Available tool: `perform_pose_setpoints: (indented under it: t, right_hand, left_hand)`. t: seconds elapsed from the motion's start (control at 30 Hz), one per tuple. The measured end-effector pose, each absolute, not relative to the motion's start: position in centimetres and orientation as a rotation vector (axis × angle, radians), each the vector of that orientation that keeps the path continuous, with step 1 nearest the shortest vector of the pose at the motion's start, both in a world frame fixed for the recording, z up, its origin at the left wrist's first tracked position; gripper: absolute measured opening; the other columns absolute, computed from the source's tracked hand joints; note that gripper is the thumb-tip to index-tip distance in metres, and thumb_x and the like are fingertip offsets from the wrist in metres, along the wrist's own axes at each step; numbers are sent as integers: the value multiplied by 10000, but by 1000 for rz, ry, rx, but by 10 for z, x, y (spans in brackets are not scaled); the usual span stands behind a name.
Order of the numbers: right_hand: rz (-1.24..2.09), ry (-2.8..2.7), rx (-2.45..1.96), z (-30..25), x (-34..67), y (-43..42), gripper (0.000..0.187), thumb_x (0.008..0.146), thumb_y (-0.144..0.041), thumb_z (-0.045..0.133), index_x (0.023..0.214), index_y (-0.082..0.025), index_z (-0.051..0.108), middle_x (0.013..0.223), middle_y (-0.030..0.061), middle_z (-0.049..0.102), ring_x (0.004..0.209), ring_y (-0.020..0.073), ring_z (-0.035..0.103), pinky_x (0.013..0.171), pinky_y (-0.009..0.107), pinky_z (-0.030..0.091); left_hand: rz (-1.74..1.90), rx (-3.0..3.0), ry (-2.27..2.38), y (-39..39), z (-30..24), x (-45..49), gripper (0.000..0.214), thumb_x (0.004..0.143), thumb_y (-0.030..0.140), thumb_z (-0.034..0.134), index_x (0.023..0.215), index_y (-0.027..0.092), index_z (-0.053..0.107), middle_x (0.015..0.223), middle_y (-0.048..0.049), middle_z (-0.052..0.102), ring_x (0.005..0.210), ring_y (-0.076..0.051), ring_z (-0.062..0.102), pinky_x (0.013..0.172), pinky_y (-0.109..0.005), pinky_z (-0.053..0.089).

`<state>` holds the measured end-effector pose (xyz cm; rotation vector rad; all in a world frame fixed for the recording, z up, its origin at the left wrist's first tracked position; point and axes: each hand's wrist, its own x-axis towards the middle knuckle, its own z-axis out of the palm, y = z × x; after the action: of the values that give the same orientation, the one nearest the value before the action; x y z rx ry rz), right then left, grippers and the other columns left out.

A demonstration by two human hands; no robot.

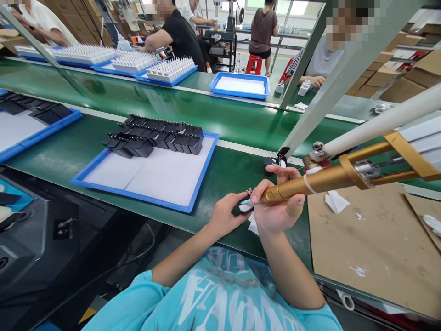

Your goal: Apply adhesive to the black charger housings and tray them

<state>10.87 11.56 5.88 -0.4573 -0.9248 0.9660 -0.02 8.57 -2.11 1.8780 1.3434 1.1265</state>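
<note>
My left hand (pixel 225 214) is closed around a small black plastic housing (pixel 244 207), low over the green bench; part of the housing is hidden by my fingers, and something whitish shows in it. In my right hand (pixel 275 216) is a gold-coloured dispensing gun (pixel 320 181), gripped near its front end, its barrel running up to the right. Its pale tip meets the housing between my two hands. A finger of my right hand wears a tan wrap. Just beyond that hand, another small black part (pixel 272 161) lies by the metal post.
Left of my hands, a blue-rimmed tray (pixel 144 202) bears rows of black housings (pixel 165 135). A second tray (pixel 51 128) stands farther left. Cardboard (pixel 365 234) with crumpled tissue (pixel 336 202) covers the right side. A slanted post (pixel 320 96) rises ahead; co-workers sit across the green belt.
</note>
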Motion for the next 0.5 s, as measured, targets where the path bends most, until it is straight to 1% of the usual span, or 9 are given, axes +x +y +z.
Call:
perform_pose_setpoints:
  t: [0.07, 0.13, 0.23, 0.33, 0.4, 0.5]
  right_hand:
    - [966, -941, -412, 58, 110, 116, 284, 851, -530, 508, 959, -270, 545, 999, -5, 577, 371, 68, 542, 318, 250, 358]
    - [969, -948, -388, 57, 111, 116, 274, 853, -525, 511, 928, -264, 546, 994, -7, 573, 376, 69, 548, 323, 250, 360]
    - [981, -926, -415, 57, 112, 116, 350, 828, -579, 501, 1008, -282, 547, 1004, 5, 561, 382, 73, 534, 321, 258, 360]
    - [982, -899, -473, 57, 111, 117, 448, 803, -644, 452, 1101, -317, 523, 1008, 8, 553, 386, 76, 509, 321, 272, 372]
    - [957, -884, -505, 56, 111, 118, 465, 801, -656, 422, 1119, -329, 515, 1006, 10, 553, 388, 77, 497, 322, 272, 373]
    - [916, -874, -524, 55, 114, 121, 458, 812, -645, 409, 1117, -323, 523, 1011, 18, 557, 385, 72, 487, 315, 258, 356]
  left_hand:
    - [1143, 1881, 1339, 86, -20, 1, 378, 816, 315, 645, 1182, 226, 616, 1077, -52, 707, 950, -218, 663, 853, -347, 535]
    - [1129, 1874, 1346, 86, -20, 1, 382, 815, 327, 642, 1183, 228, 615, 1085, -54, 707, 965, -226, 664, 866, -357, 532]
    - [1101, 1869, 1335, 86, -21, -1, 413, 816, 350, 645, 1209, 229, 603, 1110, -53, 705, 991, -230, 666, 883, -355, 528]
    - [1054, 1897, 1351, 88, -24, -5, 449, 819, 354, 653, 1249, 249, 576, 1155, -39, 692, 1031, -225, 657, 901, -341, 518]
    - [1018, 1931, 1403, 93, -27, -10, 463, 820, 344, 662, 1264, 259, 564, 1180, -35, 677, 1053, -222, 641, 911, -338, 509]
    - [928, 1946, 1493, 102, -33, -19, 471, 815, 306, 673, 1269, 248, 559, 1140, -45, 668, 1040, -225, 619, 901, -342, 505]
